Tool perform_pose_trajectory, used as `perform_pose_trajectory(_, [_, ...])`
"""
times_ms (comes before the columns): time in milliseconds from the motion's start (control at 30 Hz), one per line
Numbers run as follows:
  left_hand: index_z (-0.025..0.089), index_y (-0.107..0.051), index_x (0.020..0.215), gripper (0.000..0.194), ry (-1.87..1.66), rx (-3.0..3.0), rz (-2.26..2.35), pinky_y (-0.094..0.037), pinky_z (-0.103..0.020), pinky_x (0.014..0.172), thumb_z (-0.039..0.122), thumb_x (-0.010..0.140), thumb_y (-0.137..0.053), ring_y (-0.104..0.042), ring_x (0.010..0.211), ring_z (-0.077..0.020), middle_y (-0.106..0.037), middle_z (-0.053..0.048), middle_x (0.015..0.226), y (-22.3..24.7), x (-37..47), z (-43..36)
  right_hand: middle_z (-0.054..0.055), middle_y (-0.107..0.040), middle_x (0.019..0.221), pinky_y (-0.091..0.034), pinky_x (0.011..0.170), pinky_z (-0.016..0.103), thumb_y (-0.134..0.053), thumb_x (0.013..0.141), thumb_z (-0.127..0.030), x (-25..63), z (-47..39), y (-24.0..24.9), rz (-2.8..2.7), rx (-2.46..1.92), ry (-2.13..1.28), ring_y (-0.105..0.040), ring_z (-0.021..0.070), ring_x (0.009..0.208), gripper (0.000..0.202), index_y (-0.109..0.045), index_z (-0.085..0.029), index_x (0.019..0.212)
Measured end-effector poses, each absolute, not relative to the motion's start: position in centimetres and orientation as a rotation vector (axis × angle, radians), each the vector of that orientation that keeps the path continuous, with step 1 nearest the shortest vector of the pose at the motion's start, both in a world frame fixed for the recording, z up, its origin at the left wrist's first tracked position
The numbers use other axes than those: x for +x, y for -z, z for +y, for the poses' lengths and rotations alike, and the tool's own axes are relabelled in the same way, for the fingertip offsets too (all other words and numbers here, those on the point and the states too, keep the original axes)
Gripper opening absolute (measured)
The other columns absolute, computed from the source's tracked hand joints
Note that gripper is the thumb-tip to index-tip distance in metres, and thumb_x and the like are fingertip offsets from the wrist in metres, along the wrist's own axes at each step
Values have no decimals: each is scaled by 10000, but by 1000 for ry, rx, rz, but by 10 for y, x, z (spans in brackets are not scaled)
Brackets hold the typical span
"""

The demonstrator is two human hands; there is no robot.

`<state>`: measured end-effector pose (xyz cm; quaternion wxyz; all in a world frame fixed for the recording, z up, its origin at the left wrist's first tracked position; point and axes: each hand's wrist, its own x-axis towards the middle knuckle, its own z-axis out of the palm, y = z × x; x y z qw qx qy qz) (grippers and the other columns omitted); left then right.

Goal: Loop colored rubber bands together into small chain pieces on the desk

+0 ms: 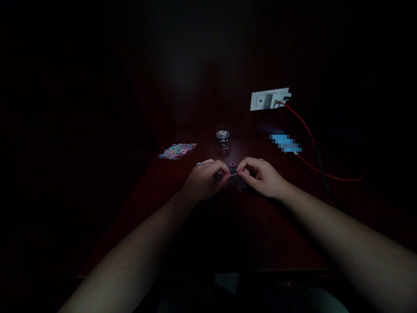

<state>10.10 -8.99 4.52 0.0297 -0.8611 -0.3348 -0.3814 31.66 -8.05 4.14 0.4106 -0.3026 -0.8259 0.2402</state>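
My left hand (206,179) and my right hand (264,177) face each other over the dark red table. Between their pinched fingertips runs a thin pale elastic band (233,174), one end in each hand. Just behind it lies a small pinkish ring (232,164), apart from the fingers. Below the right fingertips is a little cluster of thin dark strands (240,186), too dim to make out. A bluish bit (198,164) peeks out behind my left hand, mostly hidden.
Colourful elastic bands (177,151) lie heaped at the table's far left. A small lidded jar (223,141) stands behind my hands. At the right, a blurred-out bright phone-like object (285,142) is joined by a red cable (301,118) to a charger in the wall socket (259,101).
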Motion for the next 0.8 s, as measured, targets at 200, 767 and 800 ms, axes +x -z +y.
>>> perform_pose_trajectory(200, [207, -598, 886, 76, 1182, -2651, -1045, -449, -289, 696, 224, 818, -628, -576, 742, -145, -648, -3, 799, -46, 99, -90, 26, -609, 802, -406, 519, 212, -620, 814, -240, 318, -78, -39, -2109, -714, -672, -480, 75, 557, 221, -611, -152, 1017])
perform_pose_trajectory(767, [204, -611, 861, 32, 1243, -2696, -961, -456, -289, 697, 226, 840, -622, -586, 755, -147, -669, -12, 818, -50, 101, -94, 19, -591, 764, -412, 574, 242, -597, 825, -189, 318, -76, -40, -2195, -716, -509, -506, 82, 570, 97, -679, -154, 865])
perform_pose_trajectory(800, [204, -610, 862, 30, 1248, -2702, -949, -458, -289, 698, 221, 840, -622, -587, 758, -147, -670, -12, 820, -50, 101, -94, 18, -587, 766, -413, 576, 243, -594, 826, -184, 318, -76, -40, -2196, -718, -512, -509, 82, 574, 95, -677, -153, 862])
